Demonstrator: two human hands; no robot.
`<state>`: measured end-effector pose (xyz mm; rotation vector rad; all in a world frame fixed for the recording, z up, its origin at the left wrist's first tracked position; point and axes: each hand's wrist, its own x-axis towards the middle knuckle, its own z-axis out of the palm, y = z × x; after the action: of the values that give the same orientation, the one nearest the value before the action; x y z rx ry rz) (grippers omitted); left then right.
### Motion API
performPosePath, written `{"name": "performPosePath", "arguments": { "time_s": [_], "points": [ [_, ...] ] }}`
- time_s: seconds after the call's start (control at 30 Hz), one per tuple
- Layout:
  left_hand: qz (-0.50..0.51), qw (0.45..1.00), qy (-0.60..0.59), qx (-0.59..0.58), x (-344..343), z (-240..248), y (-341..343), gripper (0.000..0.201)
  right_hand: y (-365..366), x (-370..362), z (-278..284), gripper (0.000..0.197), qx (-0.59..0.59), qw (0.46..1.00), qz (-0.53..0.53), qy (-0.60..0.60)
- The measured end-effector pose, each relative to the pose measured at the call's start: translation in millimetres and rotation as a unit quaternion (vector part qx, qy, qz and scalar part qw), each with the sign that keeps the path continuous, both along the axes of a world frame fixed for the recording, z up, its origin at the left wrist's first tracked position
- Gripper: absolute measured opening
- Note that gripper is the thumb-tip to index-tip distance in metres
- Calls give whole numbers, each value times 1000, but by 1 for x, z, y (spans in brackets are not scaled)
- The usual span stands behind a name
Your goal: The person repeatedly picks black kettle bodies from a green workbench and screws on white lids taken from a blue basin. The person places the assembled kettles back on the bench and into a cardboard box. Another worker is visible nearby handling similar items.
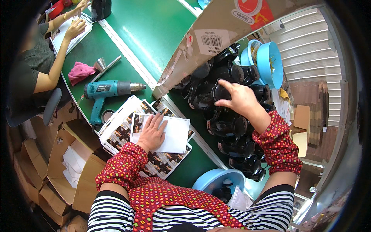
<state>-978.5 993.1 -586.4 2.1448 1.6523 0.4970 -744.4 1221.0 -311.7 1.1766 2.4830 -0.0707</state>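
My left hand (152,133) lies flat, fingers spread, on a white sheet (176,135) with a dark printed left edge. Beneath it is a fanned stack of printed sheets (156,164) patterned in black, white and orange. At the right, my right hand (242,98) reaches over a crowd of glossy black jugs (228,127). Its thumb and forefinger straddle the round end of one black jug (221,92). The other fingers are curled and partly hidden behind the hand.
A teal heat gun (108,89) lies on the green table (135,42), near a pink cloth (81,72). A large carton (193,42) stands beyond the jugs. Blue basins (269,65) are at far right, another basin (206,179) in front. A co-worker's arm (58,69) is at far left; open cardboard boxes (87,183) below.
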Motion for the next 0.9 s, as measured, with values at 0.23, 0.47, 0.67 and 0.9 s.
{"name": "performPosePath", "arguments": {
  "time_s": [0.23, 0.47, 0.67, 0.9],
  "points": [
    [-1, 1000, -3, 4, 0, 1, 1, 52, -4, 10, 0, 88, -3, 995, 86, 42],
    [2, 1000, 0, -4, -1, 2, 0, 52, 0, -7, -1, 84, 9, 997, -75, -33],
    [-3, 1000, -8, 3, 1, 3, 2, 52, 4, 3, -22, 79, 24, 990, -121, -67],
    [1, 1000, -6, 9, 0, -2, 1, 52, -2, 11, -6, 93, -48, 995, 84, 14]
  ]
}}
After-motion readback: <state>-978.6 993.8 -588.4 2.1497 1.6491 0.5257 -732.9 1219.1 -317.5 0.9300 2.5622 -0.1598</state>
